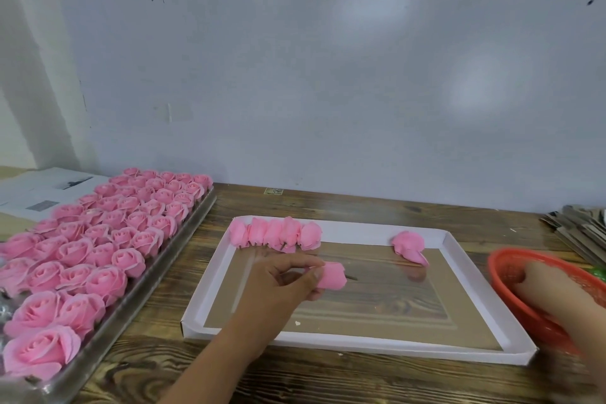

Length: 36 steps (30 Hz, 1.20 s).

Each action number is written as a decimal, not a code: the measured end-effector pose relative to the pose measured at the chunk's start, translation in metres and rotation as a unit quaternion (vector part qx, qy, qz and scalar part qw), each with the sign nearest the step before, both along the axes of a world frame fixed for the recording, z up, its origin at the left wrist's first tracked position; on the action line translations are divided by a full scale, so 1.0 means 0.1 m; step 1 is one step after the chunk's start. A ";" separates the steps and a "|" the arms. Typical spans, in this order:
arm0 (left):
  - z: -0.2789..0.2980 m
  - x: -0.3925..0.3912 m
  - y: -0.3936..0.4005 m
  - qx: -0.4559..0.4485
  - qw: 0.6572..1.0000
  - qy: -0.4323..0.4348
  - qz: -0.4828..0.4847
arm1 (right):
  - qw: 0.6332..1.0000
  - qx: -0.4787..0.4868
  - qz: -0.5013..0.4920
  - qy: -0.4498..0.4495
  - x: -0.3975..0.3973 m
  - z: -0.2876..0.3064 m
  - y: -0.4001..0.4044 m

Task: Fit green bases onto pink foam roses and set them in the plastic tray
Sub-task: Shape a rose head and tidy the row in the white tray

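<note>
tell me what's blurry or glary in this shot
Head view: the right hand in the red basket is smeared by motion blur; soft glare patches sit on the wall board; the tray's clear bottom reflects light; the left hand holding a rose looks sharper.

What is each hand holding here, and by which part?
The left hand pinches a pink rose by its petal head. The right hand is in the red basket; its grip cannot be told.
</note>
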<state>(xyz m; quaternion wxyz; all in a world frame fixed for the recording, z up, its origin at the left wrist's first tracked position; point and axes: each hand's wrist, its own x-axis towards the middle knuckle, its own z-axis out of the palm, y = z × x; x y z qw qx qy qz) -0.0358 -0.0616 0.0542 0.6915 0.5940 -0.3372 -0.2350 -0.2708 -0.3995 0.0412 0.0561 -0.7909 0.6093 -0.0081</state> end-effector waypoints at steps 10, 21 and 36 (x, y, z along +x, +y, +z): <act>-0.01 0.01 0.00 -0.007 1.000 0.012 -0.012 | 0.993 0.035 -0.007 -0.108 -0.01 0.27 0.08; -0.02 0.02 0.00 -0.007 1.000 0.019 -0.017 | 0.987 0.064 -0.025 -0.142 -0.13 0.26 0.02; -0.03 0.02 0.00 -0.013 0.999 0.025 -0.018 | 0.939 0.029 -0.106 -0.327 -0.26 0.25 0.16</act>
